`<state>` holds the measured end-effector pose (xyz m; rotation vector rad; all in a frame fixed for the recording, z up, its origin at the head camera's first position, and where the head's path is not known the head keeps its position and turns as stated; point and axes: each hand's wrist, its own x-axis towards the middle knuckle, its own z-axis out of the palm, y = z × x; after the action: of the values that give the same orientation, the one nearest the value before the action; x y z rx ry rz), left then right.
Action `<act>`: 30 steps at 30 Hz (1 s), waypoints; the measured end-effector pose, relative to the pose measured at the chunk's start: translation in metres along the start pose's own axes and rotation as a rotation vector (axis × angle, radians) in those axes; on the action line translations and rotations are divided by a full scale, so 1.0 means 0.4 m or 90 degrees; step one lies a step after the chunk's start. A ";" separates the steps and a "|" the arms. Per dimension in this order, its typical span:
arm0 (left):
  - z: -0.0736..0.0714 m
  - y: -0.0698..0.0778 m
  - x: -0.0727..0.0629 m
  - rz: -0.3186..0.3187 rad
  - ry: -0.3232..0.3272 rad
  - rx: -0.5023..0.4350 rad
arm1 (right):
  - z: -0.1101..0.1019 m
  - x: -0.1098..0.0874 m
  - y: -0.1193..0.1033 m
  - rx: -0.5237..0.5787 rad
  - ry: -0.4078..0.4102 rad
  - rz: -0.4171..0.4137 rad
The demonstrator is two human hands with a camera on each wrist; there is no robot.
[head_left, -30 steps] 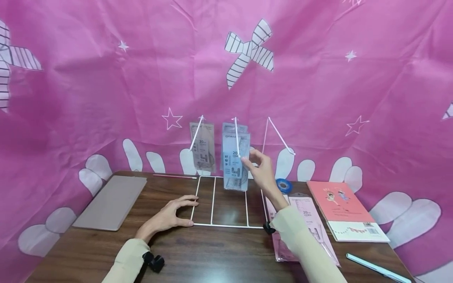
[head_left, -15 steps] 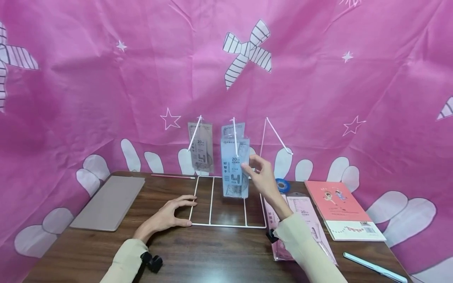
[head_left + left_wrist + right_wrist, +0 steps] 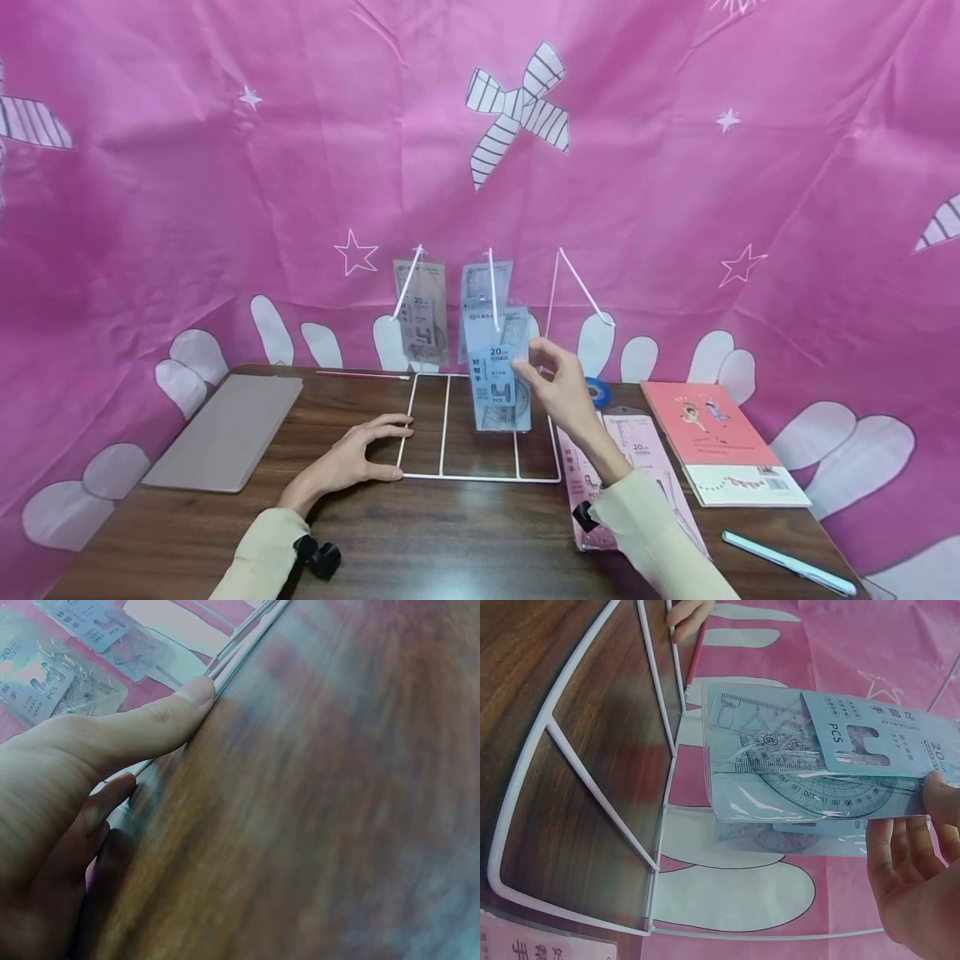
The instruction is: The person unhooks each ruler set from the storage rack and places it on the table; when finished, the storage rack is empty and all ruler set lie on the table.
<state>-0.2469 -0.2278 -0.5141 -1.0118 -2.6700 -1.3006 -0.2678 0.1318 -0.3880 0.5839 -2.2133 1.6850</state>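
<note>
In the head view my right hand [image 3: 558,387] pinches the right edge of a blue ruler-set pack [image 3: 487,400] between thumb and fingers. The right wrist view shows a protractor and rulers through that pack's clear sleeve [image 3: 780,776]. It is in front of another blue pack [image 3: 476,283] hanging at the middle prong of a white wire display rack [image 3: 480,478]; whether the held pack still touches the prong, I cannot tell. My left hand [image 3: 348,458] rests at the rack's front left corner, thumb [image 3: 161,724] and fingertips touching the wire.
A grey pack [image 3: 423,308] hangs on the left prong; the right prong [image 3: 585,283] is bare. Pink packs [image 3: 637,450], blue tape [image 3: 597,392], a red-and-white book [image 3: 712,425] and a pen [image 3: 787,562] are to the right. A grey notebook [image 3: 225,433] is at left.
My right hand has drawn the blue pack down and toward me, away from the one behind it. The left hand has stayed at the rack's corner. The head view has shifted slightly.
</note>
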 end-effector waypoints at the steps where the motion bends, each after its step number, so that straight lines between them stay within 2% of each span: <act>1: 0.000 0.000 0.000 0.001 0.001 0.001 | -0.002 -0.002 -0.002 -0.005 -0.001 -0.002; 11: -0.001 -0.002 0.003 0.009 0.005 0.010 | -0.018 -0.029 -0.023 -0.031 -0.019 -0.014; 30: 0.001 -0.002 -0.001 0.010 0.003 0.006 | -0.043 -0.069 -0.049 -0.025 -0.051 -0.023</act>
<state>-0.2468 -0.2282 -0.5151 -1.0251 -2.6572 -1.2838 -0.2341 0.1476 -0.3797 0.6884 -2.2721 1.6230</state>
